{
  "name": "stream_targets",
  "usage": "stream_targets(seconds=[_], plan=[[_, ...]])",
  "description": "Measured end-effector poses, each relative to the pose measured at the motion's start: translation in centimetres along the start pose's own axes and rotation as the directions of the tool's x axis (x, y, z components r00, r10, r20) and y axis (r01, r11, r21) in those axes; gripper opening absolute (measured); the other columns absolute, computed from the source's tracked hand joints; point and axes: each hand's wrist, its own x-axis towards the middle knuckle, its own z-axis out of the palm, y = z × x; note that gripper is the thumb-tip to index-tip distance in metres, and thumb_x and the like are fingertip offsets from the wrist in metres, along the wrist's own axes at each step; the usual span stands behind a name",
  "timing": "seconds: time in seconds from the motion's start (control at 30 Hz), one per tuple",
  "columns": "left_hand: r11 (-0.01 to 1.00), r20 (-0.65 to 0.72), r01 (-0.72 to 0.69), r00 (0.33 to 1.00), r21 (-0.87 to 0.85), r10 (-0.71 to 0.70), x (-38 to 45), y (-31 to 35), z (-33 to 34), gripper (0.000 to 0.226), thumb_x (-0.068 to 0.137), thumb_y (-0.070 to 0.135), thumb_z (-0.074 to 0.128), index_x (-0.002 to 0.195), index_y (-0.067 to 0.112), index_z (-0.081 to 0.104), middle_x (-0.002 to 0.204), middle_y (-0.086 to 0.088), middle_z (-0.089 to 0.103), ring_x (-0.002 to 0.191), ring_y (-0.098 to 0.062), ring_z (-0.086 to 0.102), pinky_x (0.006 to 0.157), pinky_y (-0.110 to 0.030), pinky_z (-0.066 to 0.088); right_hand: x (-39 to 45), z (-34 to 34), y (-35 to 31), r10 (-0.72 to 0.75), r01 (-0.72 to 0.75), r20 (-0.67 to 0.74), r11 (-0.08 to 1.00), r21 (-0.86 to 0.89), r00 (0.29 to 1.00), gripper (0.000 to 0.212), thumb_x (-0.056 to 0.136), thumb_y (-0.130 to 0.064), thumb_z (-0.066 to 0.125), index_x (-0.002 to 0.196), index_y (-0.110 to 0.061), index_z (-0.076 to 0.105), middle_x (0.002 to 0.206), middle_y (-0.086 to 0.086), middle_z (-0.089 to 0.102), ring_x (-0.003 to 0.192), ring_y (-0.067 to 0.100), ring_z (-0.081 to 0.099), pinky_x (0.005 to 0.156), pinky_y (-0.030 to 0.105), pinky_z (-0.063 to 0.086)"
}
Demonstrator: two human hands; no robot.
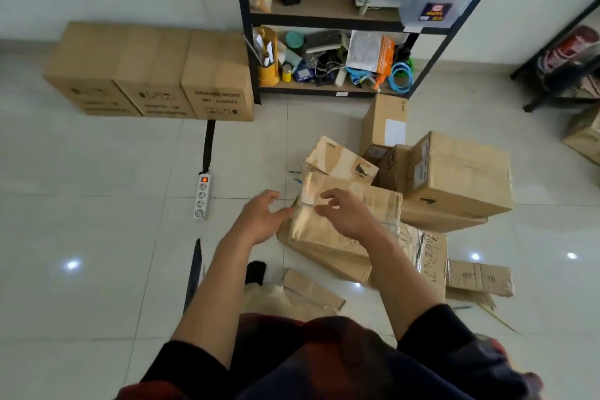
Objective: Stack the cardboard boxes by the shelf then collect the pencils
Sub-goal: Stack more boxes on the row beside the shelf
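Both hands reaching forward at frame centre, fingers spread and loosely curled, gripping nothing yet. Left hand (259, 217) just off the left end of the taped box (344, 221), fingertips at its corner, contact not certain. Right hand (347, 214) hovering over the box top, apparently a little above it.

Taped box lying dead ahead of the hands and slightly right, long axis running left to right across the frame, tilted, resting on a flattened box (422, 256) beneath. Both hands about equally near; left covering the near-left end, right needing to travel further right to reach the other end.

Just behind: a small printed box (337, 159), leaning. To the right: a big box (461, 172) on another, tight against the taped box's far end, so little finger room there. Blue pencils (297, 176) on the floor at the upper-left corner of the pile; another pencil (461, 307) lower right.

Open floor (97, 204) to the left, apart from a power strip (202, 196). Shelf (324, 19) at top centre, with a row of three boxes (152, 71) left of it. Likely lift path: up and leftward, clear of the strip.
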Motion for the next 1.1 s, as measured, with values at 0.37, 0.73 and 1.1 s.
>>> stream_targets(seconds=[0.37, 0.73, 1.1], plan=[[0.984, 0.124, 0.176, 0.976, 0.030, -0.179, -1.1, -4.5, 14.8, 0.047, 0.094, 0.028, 0.064, 0.137, 0.020, 0.050, 0.137, 0.002, 0.047, 0.107, -0.008, 0.043, 0.065, -0.007, 0.038, -1.2, -0.2, 15.4, 0.182, -0.188, 0.084, 0.980, 0.070, 0.980, 0.044, 0.095, -0.033, 0.060, 0.136, -0.018, 0.051, 0.138, 0.006, 0.050, 0.123, 0.025, 0.050, 0.101, 0.038, 0.044], [0.947, 0.182, -0.016, 0.982, 0.321, -0.045, 8.7, -6.6, 15.5, 0.055, 0.092, 0.030, 0.065, 0.141, 0.015, 0.045, 0.146, -0.006, 0.041, 0.135, -0.022, 0.040, 0.106, -0.028, 0.032, 6.4, 2.8, 18.9, 0.271, -0.266, -0.090, 0.962, 0.063, 0.958, 0.047, 0.093, -0.031, 0.060, 0.138, -0.024, 0.049, 0.140, 0.010, 0.040, 0.120, 0.031, 0.050, 0.095, 0.033, 0.039], [0.857, -0.010, 0.042, 0.999, 0.513, -0.043, 18.4, -9.6, 18.1, 0.087, 0.088, 0.042, 0.067, 0.154, 0.031, 0.012, 0.162, -0.007, -0.005, 0.148, -0.035, 0.002, 0.117, -0.056, 0.019, 15.0, 2.6, 25.5, 0.335, -0.405, -0.413, 0.910, -0.091, 0.847, 0.067, 0.084, -0.038, 0.062, 0.144, -0.028, 0.033, 0.154, 0.015, 0.016, 0.139, 0.039, 0.021, 0.111, 0.054, 0.030]])
